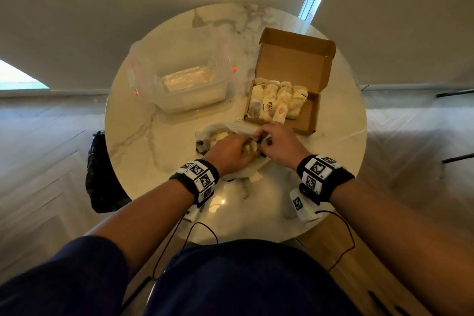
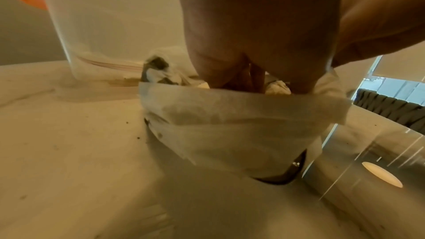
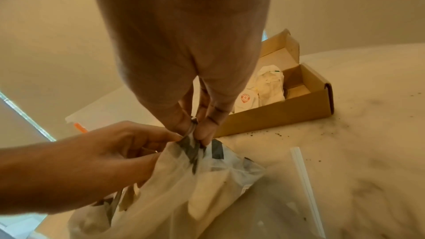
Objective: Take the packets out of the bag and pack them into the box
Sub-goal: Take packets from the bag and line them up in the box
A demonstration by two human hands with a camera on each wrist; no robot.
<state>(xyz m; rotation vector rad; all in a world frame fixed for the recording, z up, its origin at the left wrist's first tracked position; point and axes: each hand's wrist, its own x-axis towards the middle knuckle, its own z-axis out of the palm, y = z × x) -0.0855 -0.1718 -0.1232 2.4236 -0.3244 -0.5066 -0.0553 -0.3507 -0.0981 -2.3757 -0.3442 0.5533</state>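
Note:
A thin white plastic bag (image 1: 225, 129) with dark print lies at the table's near middle. My left hand (image 1: 246, 147) reaches into its mouth; its fingers (image 2: 232, 77) go down behind the bag's rim (image 2: 241, 108) and their tips are hidden. My right hand (image 1: 261, 140) pinches the bag's top edge (image 3: 195, 139) between thumb and fingers, right beside the left hand (image 3: 103, 161). White packets (image 2: 277, 86) show inside the bag. Just beyond the hands, to the right, the cardboard box (image 1: 309, 113) stands open, its left part filled with rows of packets (image 1: 274, 100).
A clear plastic tub (image 1: 184, 84) with orange clips stands at the back left of the round marble table (image 1: 154, 151). A flat clear zip bag (image 3: 299, 179) lies by my right wrist. Dark crumbs dot the tabletop. A black bin bag (image 1: 102, 174) sits left of the table.

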